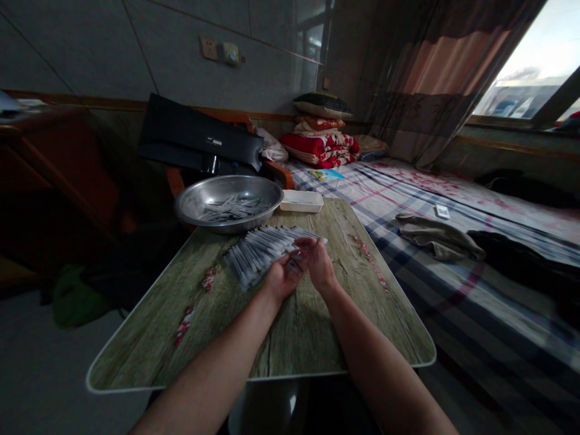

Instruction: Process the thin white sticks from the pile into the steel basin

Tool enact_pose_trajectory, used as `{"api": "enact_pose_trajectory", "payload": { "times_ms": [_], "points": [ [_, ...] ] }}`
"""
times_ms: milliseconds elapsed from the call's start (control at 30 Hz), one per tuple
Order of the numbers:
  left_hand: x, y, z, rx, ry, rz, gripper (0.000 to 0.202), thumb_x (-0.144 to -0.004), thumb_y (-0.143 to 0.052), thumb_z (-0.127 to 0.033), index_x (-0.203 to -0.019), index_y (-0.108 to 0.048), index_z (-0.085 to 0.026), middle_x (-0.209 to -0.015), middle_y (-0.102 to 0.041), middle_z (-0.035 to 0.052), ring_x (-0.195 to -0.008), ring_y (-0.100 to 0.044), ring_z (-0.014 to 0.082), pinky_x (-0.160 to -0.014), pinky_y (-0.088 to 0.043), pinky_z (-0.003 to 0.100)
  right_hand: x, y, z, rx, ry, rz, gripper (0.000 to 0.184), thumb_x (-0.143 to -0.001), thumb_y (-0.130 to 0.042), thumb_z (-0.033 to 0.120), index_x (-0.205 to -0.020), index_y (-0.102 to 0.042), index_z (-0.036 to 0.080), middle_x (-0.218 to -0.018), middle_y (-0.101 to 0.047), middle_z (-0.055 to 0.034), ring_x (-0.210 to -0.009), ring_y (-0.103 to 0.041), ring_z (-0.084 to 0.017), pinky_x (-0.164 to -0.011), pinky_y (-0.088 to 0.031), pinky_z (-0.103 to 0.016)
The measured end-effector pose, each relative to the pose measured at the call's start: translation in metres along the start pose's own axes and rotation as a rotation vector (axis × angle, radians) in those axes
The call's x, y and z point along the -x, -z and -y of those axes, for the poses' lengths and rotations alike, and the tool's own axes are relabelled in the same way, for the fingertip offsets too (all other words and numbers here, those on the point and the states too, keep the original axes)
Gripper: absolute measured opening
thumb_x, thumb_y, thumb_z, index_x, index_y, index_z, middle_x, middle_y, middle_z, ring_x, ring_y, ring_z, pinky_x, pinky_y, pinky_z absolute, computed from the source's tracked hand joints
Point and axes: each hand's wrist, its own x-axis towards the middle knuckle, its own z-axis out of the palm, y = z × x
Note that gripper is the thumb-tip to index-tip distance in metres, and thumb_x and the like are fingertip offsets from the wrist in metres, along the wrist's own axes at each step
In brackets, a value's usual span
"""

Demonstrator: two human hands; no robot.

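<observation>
Your bare forearms (pixel 226 356) reach over a wood-patterned table (pixel 299 344), whose near part stretches out on your side of the metal basin, the landmark for every place told here. Your left hand (pixel 283 279) lies nearer to you than the basin and to its right, palm partly turned up, fingers loosely curled. Your right hand (pixel 319 264) is just beside it, farther right of the basin, fingers bent inward. Something clear shows between the two, but it is blurred, and you cannot tell which hand grips it or how firmly.

Touching or just beside your left fingers, a fanned row of slim clear packets (pixel 263 251) lies in front of the basin and toward its right; many have dark tips at the far end. Left of the basin and lower down, you see a green bundle (pixel 79 296).

Next comes the metal basin (pixel 226 228) itself, holding a loose heap of thin pale strips (pixel 235 207). Just right of it sits a white tray (pixel 301 207). Well to its right, a grey-brown cloth (pixel 435 235) lies on a checked bed (pixel 376 211). Behind the basin leans a black case (pixel 194 136); beyond it to the right, red folded bedding (pixel 319 148) is stacked.
</observation>
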Motion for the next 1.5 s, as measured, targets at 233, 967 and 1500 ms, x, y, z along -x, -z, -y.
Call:
{"api": "enact_pose_trajectory", "payload": {
  "times_ms": [233, 967, 1500],
  "points": [
    [0.011, -0.012, -0.005, 0.037, -0.011, -0.117, 0.024, -0.098, -0.045, -0.019, -0.085, -0.064, -0.013, -0.069, -0.069, 0.0077, -0.063, -0.071, 0.0169, -0.061, -0.061, 0.029, -0.014, 0.016, -0.006, 0.029, 0.095, -0.222, 0.05, -0.085, -0.051, 0.07, -0.083, -0.065, 0.022, -0.086, -0.065, -0.0058, -0.084, -0.061, -0.02, -0.074, -0.049, -0.032],
    [0.0, -0.102, -0.203, -0.406, -0.769, -0.373, 0.029, -0.085, -0.066, -0.047, -0.092, -0.062, -0.019, -0.091, -0.064, 0.0079, -0.087, -0.064, 0.0238, -0.08, -0.057, 0.042, -0.017, 0.02, -0.024, 0.215, 0.017, -0.082, 0.036, -0.08, -0.061, 0.058, -0.077, -0.064, 0.023, -0.081, -0.065, -0.0023, -0.068, -0.054, -0.017, -0.061, -0.042, -0.029],
    [0.049, 0.035, -0.086, -1.486, -0.854, -0.008, 0.018, -0.06, -0.07, -0.007, -0.065, -0.072, -0.025, -0.074, -0.068, 0.0046, -0.074, -0.06, 0.0228, -0.075, -0.048, 0.031, -0.014, 0.022, -0.025, 0.278, 0.051, -0.027, 0.035, -0.084, -0.058, 0.057, -0.076, -0.063, 0.023, -0.079, -0.061, -0.0008, -0.067, -0.052, -0.016, -0.061, -0.042, -0.027]
  ]
}}
